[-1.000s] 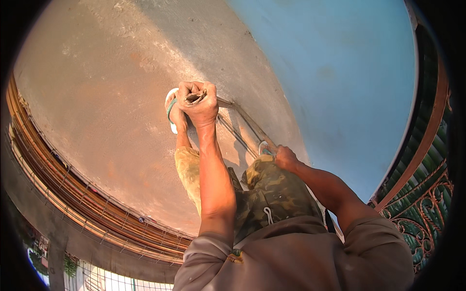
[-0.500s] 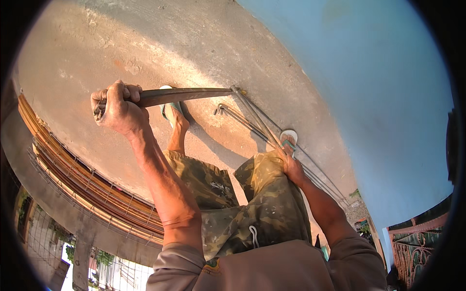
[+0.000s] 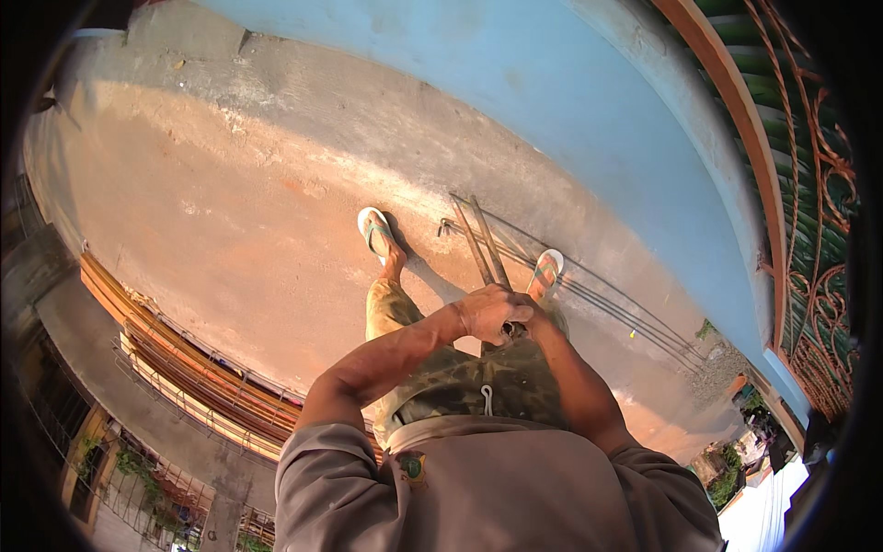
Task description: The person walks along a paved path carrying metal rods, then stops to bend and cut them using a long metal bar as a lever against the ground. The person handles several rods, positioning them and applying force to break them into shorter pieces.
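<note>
My left hand (image 3: 492, 314) and my right hand (image 3: 544, 322) are closed close together in front of my thighs. Two long, narrow brown metal bars (image 3: 485, 241) run forward from them, nearly side by side, over the ground. The left fist wraps the near end, and a dark tip pokes out by its thumb. The right hand is partly hidden behind it, gripping at the same place. How the bars join cannot be made out. Beyond and to the right, several thin dark rods (image 3: 607, 302) lie on the concrete, one with a bent end, passing my right foot.
Both my feet, in sandals (image 3: 375, 232), stand on the concrete ground (image 3: 230, 202). A blue wall (image 3: 589, 120) curves along the far right, with a rusty ornamental gate (image 3: 814, 212) beyond it. Long brown bars and wire mesh (image 3: 202, 382) lie along the left.
My left hand has swung from far left to beside my right hand, bringing its dark bar in with it. The two bars now lie nearly parallel. My view has turned, showing more of the gate.
</note>
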Demonstrator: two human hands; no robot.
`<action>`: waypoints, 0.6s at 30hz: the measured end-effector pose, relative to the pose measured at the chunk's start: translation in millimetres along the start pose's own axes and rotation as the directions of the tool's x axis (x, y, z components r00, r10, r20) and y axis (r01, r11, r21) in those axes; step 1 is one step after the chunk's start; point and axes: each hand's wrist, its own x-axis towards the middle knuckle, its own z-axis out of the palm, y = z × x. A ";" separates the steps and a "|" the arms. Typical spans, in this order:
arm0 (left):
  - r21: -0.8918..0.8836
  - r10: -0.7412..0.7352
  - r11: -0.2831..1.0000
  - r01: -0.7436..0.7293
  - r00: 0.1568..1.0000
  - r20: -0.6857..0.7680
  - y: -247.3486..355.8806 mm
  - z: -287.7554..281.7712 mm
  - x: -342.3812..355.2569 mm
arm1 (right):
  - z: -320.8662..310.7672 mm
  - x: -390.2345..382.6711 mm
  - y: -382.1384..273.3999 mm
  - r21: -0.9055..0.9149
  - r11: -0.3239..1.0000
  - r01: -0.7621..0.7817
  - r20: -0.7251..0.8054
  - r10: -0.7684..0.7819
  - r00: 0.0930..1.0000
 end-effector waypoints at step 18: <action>-0.021 -0.568 0.792 0.610 0.725 -0.390 61.5 -119.7 -132.0 | -136.0 -218.8 272.6 0.026 0.954 -0.300 -0.606 0.254 0.754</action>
